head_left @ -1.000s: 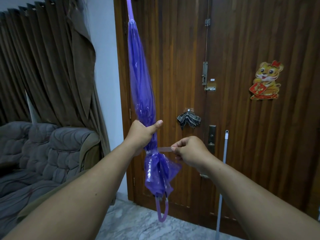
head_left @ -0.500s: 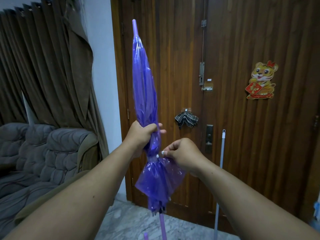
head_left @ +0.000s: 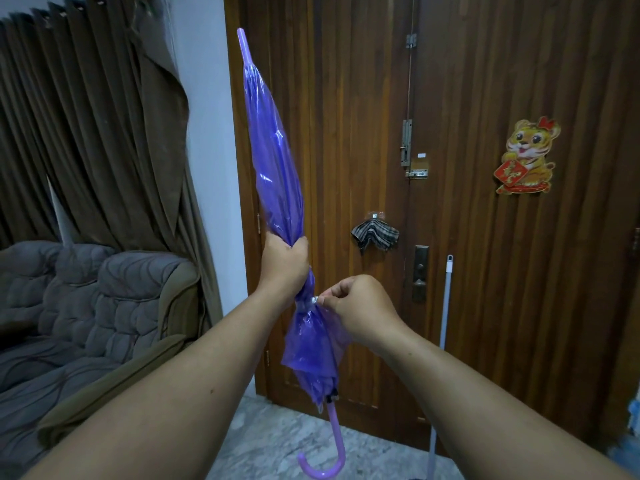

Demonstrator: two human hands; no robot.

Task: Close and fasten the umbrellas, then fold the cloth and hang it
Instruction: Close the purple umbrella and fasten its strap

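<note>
**Fastening the purple umbrella's strap**

While the left hand [head_left: 282, 263] wraps its grip tight round the gathered canopy of the purple umbrella [head_left: 275, 161], the right hand [head_left: 360, 308] pinches at the small white snap [head_left: 314, 300] of the tie strap, just below the left grip. Both grips closed: left curled full round the furled plastic, right with thumb and forefinger nipped together on the strap end at the snap. Can't tell if the snap is seated yet; fingers cover the join.

Umbrella is held near upright, tip [head_left: 243, 41] tilted a bit to the left, well above the left grip; hooked handle [head_left: 327, 455] hangs well below the right grip, clear of the floor. Canopy above the left grip is rolled fairly neat; below the strap it flares loose.

Step in hand, as I judge it: fastening this umbrella, closing already done. Next move calls for pressing the snap home while the left grip keeps the folds bunched so the strap doesn't slacken. If the left grip lets go early the slick plastic will likely spring out and the strap will come up short.

A checked cloth [head_left: 375, 233] hangs on a hook on the wooden door [head_left: 485, 271], beyond and slightly above the right grip. A pale pole [head_left: 445, 306] leans on the door to the right of that grip. Grey sofa [head_left: 86, 306] and brown curtain [head_left: 86, 133] sit well left of the left grip. No second umbrella in view.
</note>
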